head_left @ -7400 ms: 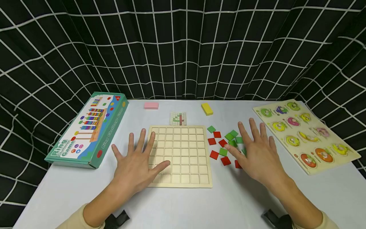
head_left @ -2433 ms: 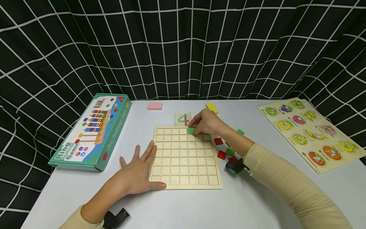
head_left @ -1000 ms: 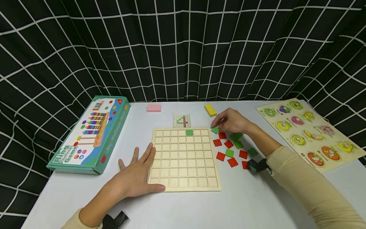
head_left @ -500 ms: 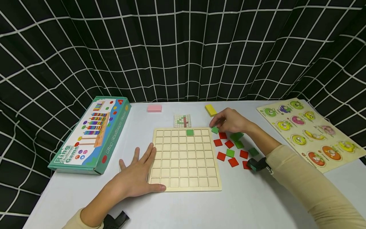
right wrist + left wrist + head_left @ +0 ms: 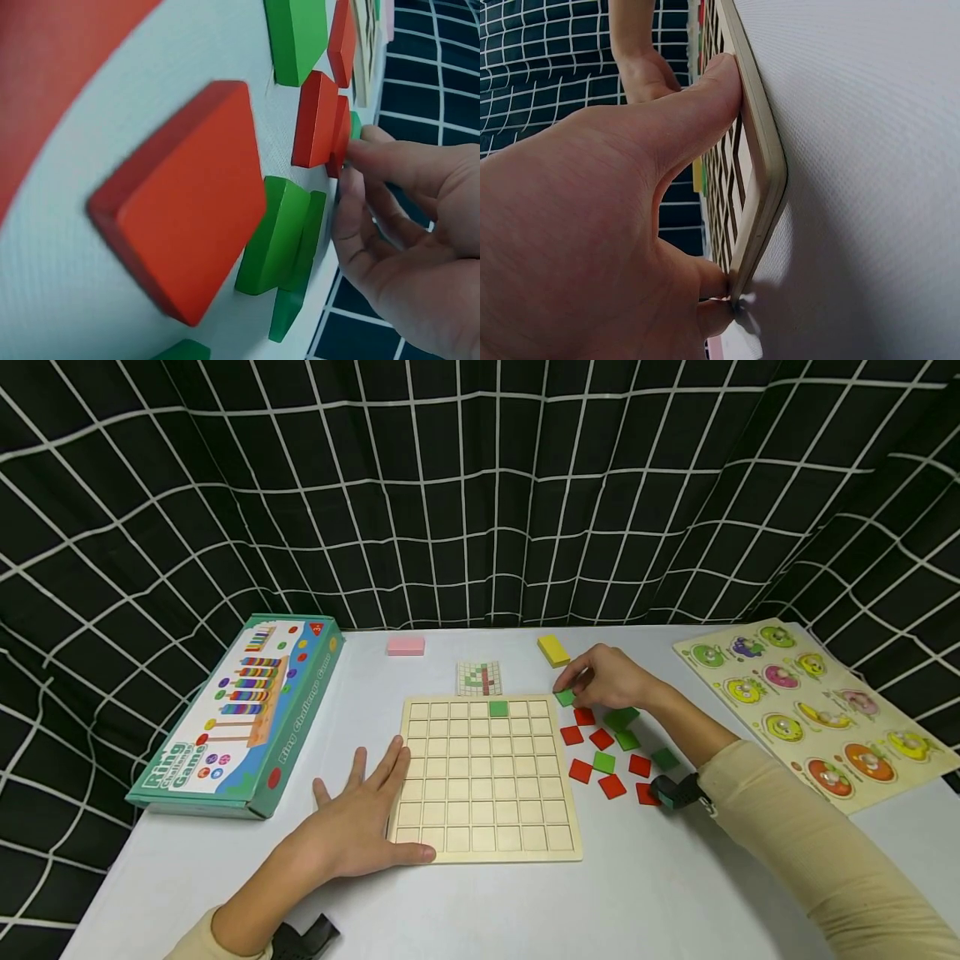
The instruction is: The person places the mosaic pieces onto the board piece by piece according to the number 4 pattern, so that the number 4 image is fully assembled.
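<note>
A wooden grid board (image 5: pixel 487 793) lies mid-table with one green tile (image 5: pixel 498 708) in its top row. My left hand (image 5: pixel 360 822) lies flat at the board's front left corner. In the left wrist view its thumb (image 5: pixel 697 97) presses along the board's edge (image 5: pixel 763 172). My right hand (image 5: pixel 576 687) is past the board's top right corner and pinches a green tile (image 5: pixel 564 697) that lies on the table. Fingertips (image 5: pixel 360 154) touch that tile (image 5: pixel 355 124) in the right wrist view. Several loose red and green tiles (image 5: pixel 611 752) lie to the board's right.
A green ring-game box (image 5: pixel 232 710) lies at the left. A pink block (image 5: pixel 405 645), a pattern card (image 5: pixel 478 677) and a yellow block (image 5: pixel 553 650) sit beyond the board. A fruit peg puzzle (image 5: pixel 817 710) lies at the right. A black gridded curtain hangs behind.
My right hand set a green tile in the board's top row, then moved right to the loose tiles and took hold of another green one. My left hand has stayed put.
</note>
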The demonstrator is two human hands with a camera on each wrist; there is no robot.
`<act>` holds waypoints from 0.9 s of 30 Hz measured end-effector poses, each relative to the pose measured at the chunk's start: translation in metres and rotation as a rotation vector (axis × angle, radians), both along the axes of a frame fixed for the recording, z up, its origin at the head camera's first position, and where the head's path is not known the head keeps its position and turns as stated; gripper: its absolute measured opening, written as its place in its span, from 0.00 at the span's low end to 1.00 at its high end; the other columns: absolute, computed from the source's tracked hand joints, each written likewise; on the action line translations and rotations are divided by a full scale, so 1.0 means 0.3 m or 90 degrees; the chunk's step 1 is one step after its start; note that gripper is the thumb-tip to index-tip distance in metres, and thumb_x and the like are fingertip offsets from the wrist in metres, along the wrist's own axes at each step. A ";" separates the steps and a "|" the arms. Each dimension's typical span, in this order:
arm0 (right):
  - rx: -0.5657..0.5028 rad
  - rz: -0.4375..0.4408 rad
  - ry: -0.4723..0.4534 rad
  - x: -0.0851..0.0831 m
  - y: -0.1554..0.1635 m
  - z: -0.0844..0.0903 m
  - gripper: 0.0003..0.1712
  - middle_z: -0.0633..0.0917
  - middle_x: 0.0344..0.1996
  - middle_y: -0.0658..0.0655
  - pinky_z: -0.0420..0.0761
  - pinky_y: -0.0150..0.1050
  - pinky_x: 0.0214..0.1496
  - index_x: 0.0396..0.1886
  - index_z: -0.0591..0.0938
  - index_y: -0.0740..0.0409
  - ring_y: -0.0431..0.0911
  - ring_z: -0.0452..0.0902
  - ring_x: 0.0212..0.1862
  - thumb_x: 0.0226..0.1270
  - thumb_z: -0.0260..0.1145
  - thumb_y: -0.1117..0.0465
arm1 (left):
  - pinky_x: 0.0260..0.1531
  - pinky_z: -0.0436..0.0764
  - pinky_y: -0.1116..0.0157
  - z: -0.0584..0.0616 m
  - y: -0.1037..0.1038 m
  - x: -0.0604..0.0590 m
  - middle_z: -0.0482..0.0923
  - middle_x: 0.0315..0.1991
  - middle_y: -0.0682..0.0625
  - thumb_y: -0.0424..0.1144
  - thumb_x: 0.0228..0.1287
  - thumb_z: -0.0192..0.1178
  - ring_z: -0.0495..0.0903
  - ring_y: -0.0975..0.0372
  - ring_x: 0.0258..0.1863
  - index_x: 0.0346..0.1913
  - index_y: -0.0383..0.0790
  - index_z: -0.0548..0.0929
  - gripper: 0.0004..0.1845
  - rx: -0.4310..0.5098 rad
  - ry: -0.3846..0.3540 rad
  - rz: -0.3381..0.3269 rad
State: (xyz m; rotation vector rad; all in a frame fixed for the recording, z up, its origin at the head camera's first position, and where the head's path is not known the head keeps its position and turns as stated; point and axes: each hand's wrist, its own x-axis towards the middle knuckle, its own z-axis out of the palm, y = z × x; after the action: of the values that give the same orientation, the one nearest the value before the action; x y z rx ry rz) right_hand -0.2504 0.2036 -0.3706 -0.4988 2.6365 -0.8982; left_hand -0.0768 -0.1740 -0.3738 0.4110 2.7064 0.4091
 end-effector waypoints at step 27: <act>-0.055 -0.141 -0.079 0.093 -0.147 0.067 0.15 0.88 0.48 0.61 0.77 0.41 0.50 0.46 0.92 0.60 0.54 0.75 0.54 0.58 0.76 0.69 | 0.55 0.42 0.12 -0.004 0.003 -0.003 0.33 0.87 0.51 0.77 0.51 0.67 0.36 0.33 0.82 0.85 0.42 0.45 0.70 -0.003 0.007 -0.004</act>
State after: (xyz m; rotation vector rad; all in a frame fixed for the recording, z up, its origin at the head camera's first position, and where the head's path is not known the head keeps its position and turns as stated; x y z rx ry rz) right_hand -0.2225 0.1594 -0.3504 -0.1659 2.5813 -1.0762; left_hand -0.0776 -0.1732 -0.3750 0.4218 2.7153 0.3990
